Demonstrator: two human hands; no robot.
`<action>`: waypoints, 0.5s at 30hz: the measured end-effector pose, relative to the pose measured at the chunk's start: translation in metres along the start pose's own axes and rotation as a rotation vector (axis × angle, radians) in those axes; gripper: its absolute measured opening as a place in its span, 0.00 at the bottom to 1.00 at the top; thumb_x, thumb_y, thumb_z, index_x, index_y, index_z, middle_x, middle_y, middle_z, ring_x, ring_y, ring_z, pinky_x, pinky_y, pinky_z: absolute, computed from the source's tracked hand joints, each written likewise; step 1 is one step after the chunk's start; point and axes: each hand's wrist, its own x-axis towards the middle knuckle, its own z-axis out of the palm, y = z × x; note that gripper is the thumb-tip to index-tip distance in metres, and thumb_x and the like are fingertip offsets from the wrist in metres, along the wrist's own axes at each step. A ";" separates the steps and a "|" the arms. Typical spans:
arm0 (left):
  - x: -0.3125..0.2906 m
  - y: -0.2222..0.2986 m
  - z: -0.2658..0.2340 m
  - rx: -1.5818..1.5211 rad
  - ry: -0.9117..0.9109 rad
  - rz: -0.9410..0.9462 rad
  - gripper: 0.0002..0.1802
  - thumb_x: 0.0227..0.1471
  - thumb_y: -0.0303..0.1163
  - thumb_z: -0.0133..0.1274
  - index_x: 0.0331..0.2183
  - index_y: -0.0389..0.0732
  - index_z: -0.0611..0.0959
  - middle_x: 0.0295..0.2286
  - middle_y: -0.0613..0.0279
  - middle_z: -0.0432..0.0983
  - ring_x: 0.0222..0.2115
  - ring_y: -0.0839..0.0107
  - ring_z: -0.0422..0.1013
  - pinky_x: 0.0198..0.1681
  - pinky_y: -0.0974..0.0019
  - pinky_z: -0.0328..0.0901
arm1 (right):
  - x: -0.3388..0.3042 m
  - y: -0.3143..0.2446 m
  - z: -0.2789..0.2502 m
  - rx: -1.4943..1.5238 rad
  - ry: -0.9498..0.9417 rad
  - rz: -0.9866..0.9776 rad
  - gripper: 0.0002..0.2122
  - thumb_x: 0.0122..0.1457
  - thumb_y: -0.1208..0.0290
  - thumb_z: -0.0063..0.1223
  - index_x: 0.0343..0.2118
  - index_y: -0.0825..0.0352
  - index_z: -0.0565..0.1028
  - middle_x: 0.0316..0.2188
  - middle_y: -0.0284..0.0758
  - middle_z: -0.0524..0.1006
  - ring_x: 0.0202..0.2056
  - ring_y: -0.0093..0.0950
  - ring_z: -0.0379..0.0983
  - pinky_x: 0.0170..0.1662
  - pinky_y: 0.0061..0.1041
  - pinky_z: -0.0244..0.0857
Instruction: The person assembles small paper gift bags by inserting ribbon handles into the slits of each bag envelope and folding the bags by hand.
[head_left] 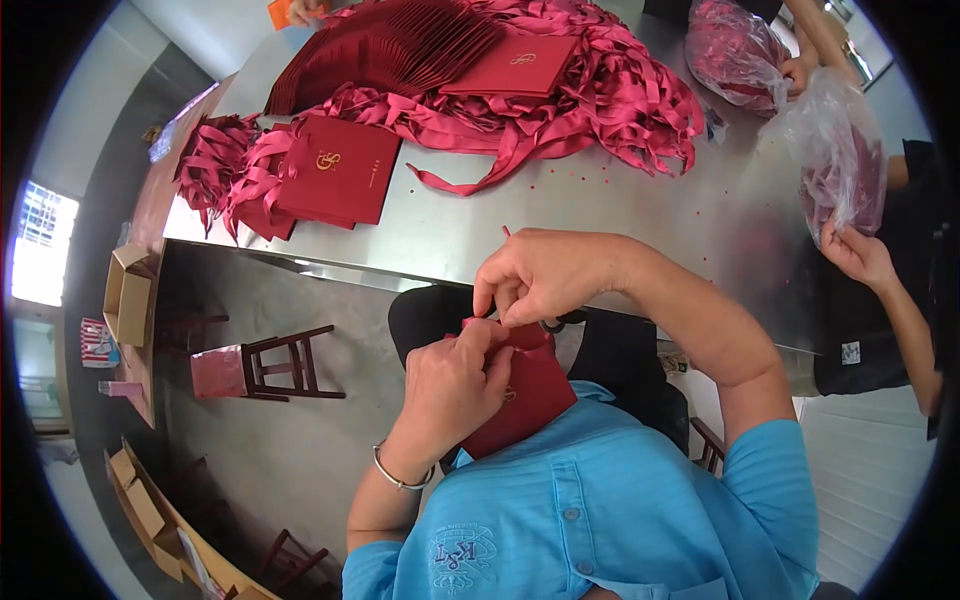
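While left hand (pixel 455 385) grips the red card folder (pixel 525 400) over the lap, off the bench's near edge, right hand (pixel 540 275) fingertips pinch its top: light, stiff, creasable, hold by edges.

The red card folder (pixel 525 400) sits at lower centre of the frame, just above the blue shirt. It is a flat, dark red, rectangular piece with a small gold emblem on its face. It is tilted, its lower corner pointing right. Its upper edge lies under the fingers of both hands; the left portion is hidden behind the left hand.
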 end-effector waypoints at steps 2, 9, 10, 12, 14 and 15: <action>0.000 -0.001 0.003 0.075 0.020 0.027 0.09 0.46 0.29 0.60 0.32 0.42 0.77 0.17 0.60 0.75 0.18 0.60 0.74 0.21 0.60 0.67 | 0.003 0.002 0.000 -0.126 -0.056 0.007 0.14 0.50 0.79 0.51 0.42 0.71 0.76 0.27 0.35 0.80 0.23 0.22 0.74 0.28 0.21 0.68; 0.000 0.005 0.011 0.134 0.124 0.170 0.09 0.43 0.28 0.62 0.29 0.43 0.78 0.16 0.61 0.74 0.16 0.63 0.72 0.20 0.62 0.66 | 0.023 -0.007 -0.003 -0.076 -0.278 0.172 0.16 0.51 0.76 0.54 0.45 0.72 0.75 0.28 0.37 0.80 0.23 0.21 0.74 0.26 0.20 0.67; -0.001 0.005 0.011 0.132 0.154 0.164 0.09 0.42 0.29 0.62 0.28 0.43 0.78 0.15 0.61 0.73 0.16 0.63 0.72 0.20 0.62 0.65 | 0.027 0.000 -0.006 -0.006 -0.333 0.133 0.18 0.51 0.76 0.56 0.46 0.73 0.74 0.29 0.37 0.81 0.23 0.20 0.74 0.26 0.19 0.67; -0.004 0.006 0.013 0.133 0.177 0.163 0.10 0.41 0.29 0.63 0.27 0.43 0.78 0.15 0.61 0.73 0.16 0.64 0.72 0.20 0.63 0.65 | 0.041 0.016 -0.007 0.147 -0.458 0.109 0.22 0.49 0.75 0.61 0.48 0.77 0.72 0.32 0.36 0.81 0.23 0.18 0.72 0.25 0.16 0.65; -0.004 0.005 0.016 0.126 0.199 0.170 0.11 0.41 0.30 0.64 0.28 0.44 0.77 0.15 0.62 0.73 0.15 0.65 0.71 0.19 0.64 0.65 | 0.045 0.029 -0.007 0.216 -0.471 0.127 0.22 0.48 0.76 0.62 0.48 0.76 0.72 0.32 0.36 0.81 0.23 0.17 0.72 0.25 0.16 0.64; -0.005 0.004 0.017 0.127 0.193 0.175 0.11 0.41 0.30 0.64 0.28 0.44 0.77 0.15 0.62 0.73 0.15 0.65 0.71 0.19 0.64 0.65 | 0.046 0.032 -0.007 0.275 -0.497 0.147 0.23 0.48 0.78 0.62 0.49 0.76 0.71 0.32 0.36 0.80 0.23 0.17 0.72 0.24 0.15 0.64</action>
